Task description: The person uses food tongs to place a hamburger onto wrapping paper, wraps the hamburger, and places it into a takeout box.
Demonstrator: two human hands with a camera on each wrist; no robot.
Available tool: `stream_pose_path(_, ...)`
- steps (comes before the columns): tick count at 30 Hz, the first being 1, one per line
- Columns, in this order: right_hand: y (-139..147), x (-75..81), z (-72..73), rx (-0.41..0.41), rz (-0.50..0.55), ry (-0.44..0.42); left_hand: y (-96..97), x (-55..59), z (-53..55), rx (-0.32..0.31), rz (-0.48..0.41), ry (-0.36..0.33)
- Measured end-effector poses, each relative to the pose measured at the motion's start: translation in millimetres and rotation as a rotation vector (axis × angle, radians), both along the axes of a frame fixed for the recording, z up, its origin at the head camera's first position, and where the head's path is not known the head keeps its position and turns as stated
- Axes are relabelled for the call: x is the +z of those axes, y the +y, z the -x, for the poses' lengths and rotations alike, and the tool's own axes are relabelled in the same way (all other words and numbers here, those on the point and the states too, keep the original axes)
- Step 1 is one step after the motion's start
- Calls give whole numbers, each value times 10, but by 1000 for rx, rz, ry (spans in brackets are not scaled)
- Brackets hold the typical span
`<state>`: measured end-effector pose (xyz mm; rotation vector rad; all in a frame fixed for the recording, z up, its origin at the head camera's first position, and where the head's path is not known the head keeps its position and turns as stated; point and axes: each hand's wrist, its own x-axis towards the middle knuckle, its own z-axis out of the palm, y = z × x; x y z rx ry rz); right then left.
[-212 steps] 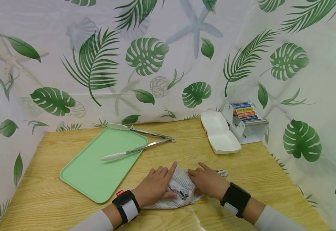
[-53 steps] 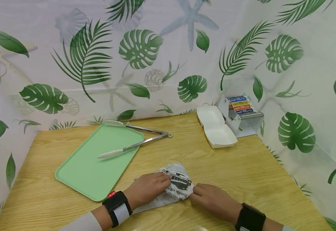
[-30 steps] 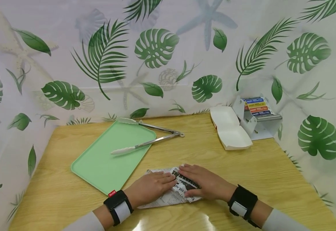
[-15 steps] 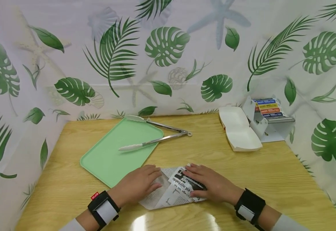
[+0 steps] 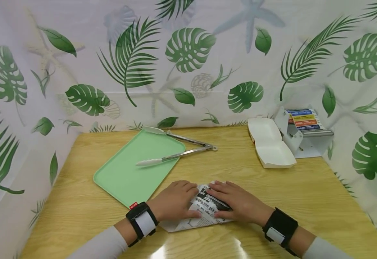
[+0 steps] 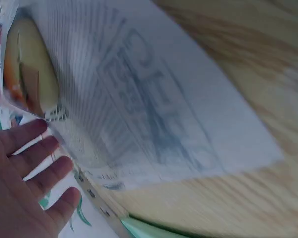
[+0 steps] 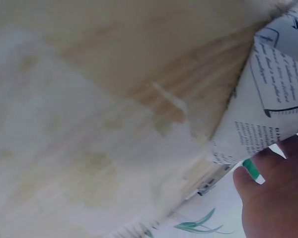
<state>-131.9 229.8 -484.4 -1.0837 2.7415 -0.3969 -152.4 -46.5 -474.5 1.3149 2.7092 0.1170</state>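
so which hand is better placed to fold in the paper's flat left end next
Probably the left hand: it lies at that end of the printed paper, while the right hand rests on the other, folded end and could steady it.

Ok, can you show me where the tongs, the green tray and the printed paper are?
Tongs point(image 5: 185, 153), head view: the near metal arm.
Green tray point(image 5: 131, 180), head view: its bare surface.
Printed paper point(image 5: 205, 208), head view: its lettered top face.
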Motion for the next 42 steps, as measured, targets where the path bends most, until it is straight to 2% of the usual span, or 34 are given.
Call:
stream_pose_path(4,-93,32,1,10,-41,-3,109,-116,-49,-6,96,112)
stream_pose_path(8,-115,62,-9,2,-66,-1,209,-196,-92,18,127,229)
stream_pose_path(10,-113,66,-15,4,-66,10,254,-199,-99,32,130,249)
stream_pose_path(12,-111,60,-21,6,-63,13,291,-204,-90,46,111,238)
stream_pose_path(16,-111,37,-23,20,-45,26,333,-217,-40,68,65,178)
stream_pose_path(21,-100,4,-18,36,-19,63,355,-275,21,106,3,59)
stream_pose_path(24,-101,-8,-10,33,-11,65,328,-258,38,145,-22,8)
stream_pose_path(29,-127,-18,-7,22,-9,25,147,-96,43,198,-10,-101)
stream_pose_path(32,-134,-25,-11,22,-14,15,-7,-5,43,261,-4,-188)
stream_pose_path(34,-122,-25,-15,15,-23,15,-97,17,46,304,-17,-234)
stream_pose_path(39,-86,-8,-25,-6,-25,17,-258,45,58,383,-133,-382)
stream_pose_path(42,-95,-16,-31,0,-23,5,-360,67,76,421,-217,-499)
